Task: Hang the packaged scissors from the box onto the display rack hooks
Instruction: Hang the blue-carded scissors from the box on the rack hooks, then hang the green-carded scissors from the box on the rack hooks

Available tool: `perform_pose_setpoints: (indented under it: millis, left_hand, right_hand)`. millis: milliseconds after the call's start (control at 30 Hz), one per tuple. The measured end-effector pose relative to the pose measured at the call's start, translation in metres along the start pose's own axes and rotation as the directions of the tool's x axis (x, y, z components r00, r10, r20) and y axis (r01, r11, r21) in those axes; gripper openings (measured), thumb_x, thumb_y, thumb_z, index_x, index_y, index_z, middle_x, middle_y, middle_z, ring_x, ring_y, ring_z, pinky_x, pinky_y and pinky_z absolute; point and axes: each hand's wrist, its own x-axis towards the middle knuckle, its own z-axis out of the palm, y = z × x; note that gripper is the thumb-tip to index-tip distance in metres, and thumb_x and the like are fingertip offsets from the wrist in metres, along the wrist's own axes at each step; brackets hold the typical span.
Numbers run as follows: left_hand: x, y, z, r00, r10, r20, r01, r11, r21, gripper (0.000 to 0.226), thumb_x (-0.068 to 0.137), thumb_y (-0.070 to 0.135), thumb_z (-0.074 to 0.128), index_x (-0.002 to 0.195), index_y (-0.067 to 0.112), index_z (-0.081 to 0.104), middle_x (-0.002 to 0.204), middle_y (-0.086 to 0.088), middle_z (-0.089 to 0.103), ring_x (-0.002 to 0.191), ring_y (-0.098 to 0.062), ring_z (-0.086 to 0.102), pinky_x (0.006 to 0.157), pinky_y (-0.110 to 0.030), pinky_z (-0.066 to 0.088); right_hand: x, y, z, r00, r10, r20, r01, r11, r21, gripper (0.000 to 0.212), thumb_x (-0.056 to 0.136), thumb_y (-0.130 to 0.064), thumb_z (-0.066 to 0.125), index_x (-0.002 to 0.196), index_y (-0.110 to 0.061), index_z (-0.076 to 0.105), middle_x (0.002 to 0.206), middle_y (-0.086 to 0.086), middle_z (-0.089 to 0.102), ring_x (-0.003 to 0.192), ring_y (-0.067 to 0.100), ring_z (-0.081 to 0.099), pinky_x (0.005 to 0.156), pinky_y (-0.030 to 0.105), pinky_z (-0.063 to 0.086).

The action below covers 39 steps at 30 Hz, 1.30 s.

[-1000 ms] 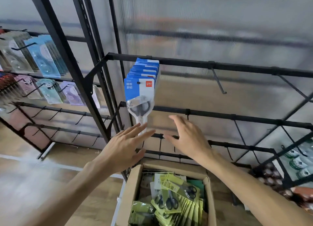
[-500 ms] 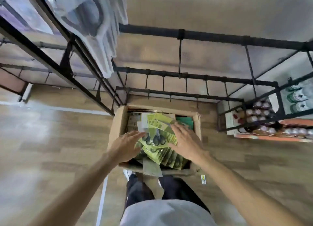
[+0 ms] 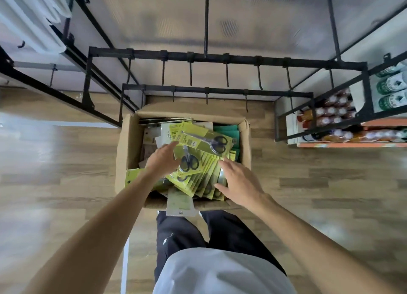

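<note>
Head view: my left hand (image 3: 164, 159) touches the green scissor packs (image 3: 198, 161) in the box (image 3: 127, 144), fingers extended, nothing gripped; my right hand (image 3: 239, 183) hovers relaxed. Pinch one pack by its top edge, lift clear, then carry it to the hooks (image 3: 226, 73).

- Light wood-plank floor (image 3: 66, 161).
- Open brown cardboard box (image 3: 126, 144) stands on it.
- Black metal display rack (image 3: 220, 58) rises just behind the box.

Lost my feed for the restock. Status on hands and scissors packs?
Left hand fingers on the top scissors pack in the box. Right hand open over the fanned stack. Hooks above are bare; nothing blocking.
</note>
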Motion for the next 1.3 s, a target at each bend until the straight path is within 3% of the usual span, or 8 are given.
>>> perform_pose_setpoints:
  millis: [400, 533, 667, 867, 933, 1067, 1200, 1300]
  left_hand:
    - [0.067, 0.026, 0.013, 0.959, -0.207, -0.192, 0.204, 0.978, -0.035, 0.048, 0.094, 0.04, 0.063, 0.123, 0.005, 0.048, 0.124, -0.016, 0.054, 0.115, -0.032, 0.051, 0.093, -0.042, 0.046]
    - [0.075, 0.029, 0.025, 0.923, -0.327, -0.205, 0.272, 0.927, -0.257, 0.027, 0.094, 0.025, 0.061, 0.112, 0.006, 0.056, 0.113, -0.013, 0.062, 0.103, -0.03, 0.058, 0.082, -0.039, 0.05]
    - [0.073, 0.031, 0.033, 0.922, -0.351, -0.16, 0.292, 0.906, -0.308, 0.049, 0.09, 0.044, 0.068, 0.117, 0.007, 0.051, 0.11, -0.011, 0.059, 0.101, -0.029, 0.059, 0.087, -0.043, 0.055]
    - [0.079, 0.045, 0.032, 0.913, -0.393, -0.111, 0.308, 0.842, -0.444, 0.045, 0.09, 0.042, 0.067, 0.113, 0.009, 0.046, 0.082, -0.003, 0.057, 0.068, -0.015, 0.054, 0.055, -0.028, 0.045]
    - [0.083, 0.046, 0.036, 0.904, -0.414, -0.107, 0.307, 0.803, -0.51, 0.041, 0.089, 0.036, 0.067, 0.111, 0.007, 0.05, 0.085, -0.005, 0.063, 0.067, -0.014, 0.057, 0.051, -0.028, 0.047]
    - [0.086, 0.043, 0.038, 0.88, -0.471, -0.063, 0.294, 0.642, -0.708, 0.02, 0.091, 0.018, 0.069, 0.103, 0.013, 0.055, 0.083, -0.005, 0.071, 0.071, -0.013, 0.072, 0.072, -0.037, 0.062]
    - [0.067, 0.043, 0.03, 0.87, -0.491, -0.032, 0.199, 0.411, -0.889, 0.015, 0.089, 0.008, 0.072, 0.097, 0.01, 0.059, 0.083, -0.013, 0.073, 0.056, -0.011, 0.071, 0.061, -0.031, 0.062]
    - [0.038, 0.03, 0.021, 0.859, -0.488, -0.152, 0.085, 0.43, -0.899, 0.013, 0.089, 0.007, 0.07, 0.097, 0.008, 0.06, 0.074, -0.012, 0.073, 0.055, -0.012, 0.071, 0.052, -0.027, 0.06]
  right_hand:
    - [0.001, 0.018, 0.017, 0.998, -0.036, 0.043, 0.037, 0.999, -0.036, 0.071, 0.096, -0.047, 0.059, 0.153, -0.017, 0.028, 0.159, 0.003, 0.034, 0.142, 0.022, 0.039, 0.11, 0.038, 0.044]
    - [0.001, 0.026, 0.02, 0.999, -0.037, 0.037, 0.038, 0.999, -0.039, 0.07, 0.096, -0.047, 0.058, 0.153, -0.018, 0.028, 0.16, 0.002, 0.033, 0.144, 0.02, 0.036, 0.112, 0.037, 0.041]
    - [-0.001, 0.03, 0.02, 0.997, -0.057, 0.046, 0.059, 0.997, -0.04, 0.067, 0.098, -0.044, 0.057, 0.153, -0.017, 0.028, 0.159, 0.002, 0.035, 0.143, 0.019, 0.038, 0.112, 0.037, 0.042]
    - [-0.005, 0.031, 0.017, 0.998, -0.063, 0.011, 0.063, 0.998, -0.011, 0.061, 0.099, -0.041, 0.054, 0.151, -0.018, 0.031, 0.152, -0.001, 0.043, 0.135, 0.018, 0.047, 0.106, 0.034, 0.046]
    - [-0.009, 0.033, 0.018, 0.998, -0.055, 0.02, 0.055, 0.998, -0.006, 0.062, 0.1, -0.041, 0.053, 0.152, -0.018, 0.029, 0.153, 0.0, 0.041, 0.136, 0.018, 0.047, 0.107, 0.034, 0.046]
    - [-0.015, 0.038, 0.021, 0.999, -0.046, 0.024, 0.046, 0.999, -0.004, 0.061, 0.101, -0.04, 0.052, 0.153, -0.018, 0.028, 0.155, 0.0, 0.041, 0.138, 0.017, 0.044, 0.112, 0.033, 0.041]
    - [-0.013, 0.043, 0.022, 0.999, -0.039, 0.033, 0.038, 0.999, 0.007, 0.061, 0.101, -0.04, 0.052, 0.153, -0.018, 0.028, 0.155, -0.001, 0.04, 0.138, 0.016, 0.044, 0.113, 0.032, 0.04]
    - [-0.004, 0.042, 0.022, 0.999, -0.031, 0.026, 0.031, 0.999, 0.025, 0.06, 0.1, -0.039, 0.054, 0.152, -0.018, 0.031, 0.153, -0.002, 0.043, 0.136, 0.015, 0.047, 0.109, 0.031, 0.043]
